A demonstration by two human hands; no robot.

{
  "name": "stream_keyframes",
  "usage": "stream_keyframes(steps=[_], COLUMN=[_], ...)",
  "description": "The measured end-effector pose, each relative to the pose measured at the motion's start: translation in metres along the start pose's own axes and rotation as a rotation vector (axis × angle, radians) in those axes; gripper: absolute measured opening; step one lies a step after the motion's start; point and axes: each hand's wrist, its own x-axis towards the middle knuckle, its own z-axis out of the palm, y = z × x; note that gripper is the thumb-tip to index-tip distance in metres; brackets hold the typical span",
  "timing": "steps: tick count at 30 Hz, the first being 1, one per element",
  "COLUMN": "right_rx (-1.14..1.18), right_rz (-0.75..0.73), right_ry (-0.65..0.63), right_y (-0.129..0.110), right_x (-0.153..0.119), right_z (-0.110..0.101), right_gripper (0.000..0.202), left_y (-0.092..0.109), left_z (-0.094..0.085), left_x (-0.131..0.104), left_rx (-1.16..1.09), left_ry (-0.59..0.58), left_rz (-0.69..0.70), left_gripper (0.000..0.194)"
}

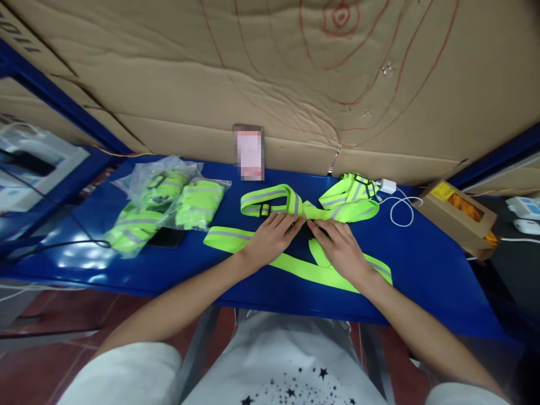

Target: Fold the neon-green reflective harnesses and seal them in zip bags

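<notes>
A long neon-yellow reflective strap (314,273) with a grey stripe lies in loops across the blue table. Near its middle, my left hand (273,235) is closed, fingertips pressed together on the strap's webbing. Close beside it on the right, my right hand (341,247) is closed too, pinching at the same spot. Whatever sits right between the fingertips is mostly hidden. A black buckle (265,210) shows on the upper left loop. At the upper right, a folded part of the webbing (349,191) lies bunched with more black buckles.
Clear plastic bags (200,203) with folded neon straps lie to the left, over a dark flat object (166,237). A phone-like item (250,154) leans on the cardboard wall (169,95). On the right are a white charger (387,186) with its cable and a cardboard box (455,219).
</notes>
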Motion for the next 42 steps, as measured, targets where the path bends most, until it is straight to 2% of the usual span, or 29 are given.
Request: stream_keyframes(steps=[13, 23, 27, 28, 30, 32, 34, 36, 39, 42], right_rx=[-0.003, 0.031, 0.126, 0.17, 0.243, 0.307, 0.365, 0.436, 0.63, 0.917], right_rz=[0.0, 0.043, 0.035, 0.046, 0.076, 0.053, 0.018, 0.03, 0.1, 0.186], right_ry=[0.024, 0.062, 0.056, 0.052, 0.022, -0.079, -0.174, -0.187, -0.153, -0.134], right_y=[-0.007, -0.014, -0.005, -0.001, 0.006, 0.012, 0.014, 0.013, 0.013, 0.016], right_x=[0.001, 0.005, 0.013, 0.015, 0.021, 0.028, 0.035, 0.042, 0.049, 0.051], right_z=[0.007, 0.008, -0.016, -0.026, -0.051, -0.078, -0.102, -0.121, -0.131, -0.117], right_gripper=[0.048, 0.052, 0.042, 0.046, 0.066, 0.087, 0.093, 0.093, 0.093, 0.092], left_y=[0.01, 0.012, 0.006, 0.004, 0.0, -0.002, -0.003, -0.004, -0.003, -0.002], left_z=[0.0, 0.006, -0.009, -0.016, -0.033, -0.053, -0.072, -0.088, -0.099, -0.098], left_x=[0.003, 0.001, 0.007, 0.01, 0.016, 0.022, 0.029, 0.035, 0.041, 0.044], left_rx=[0.021, -0.086, -0.046, -0.03, -0.013, -0.017, -0.015, 0.009, 0.033, 0.021], left_ry=[0.002, 0.08, 0.157, 0.182, 0.241, 0.316, 0.376, 0.406, 0.449, 0.458], left_rz=[0.007, -0.045, -0.001, 0.018, 0.054, 0.084, 0.109, 0.113, 0.075, 0.005], left_gripper=[0.031, 0.032, 0.03, 0.031, 0.034, 0.04, 0.044, 0.048, 0.049, 0.047])
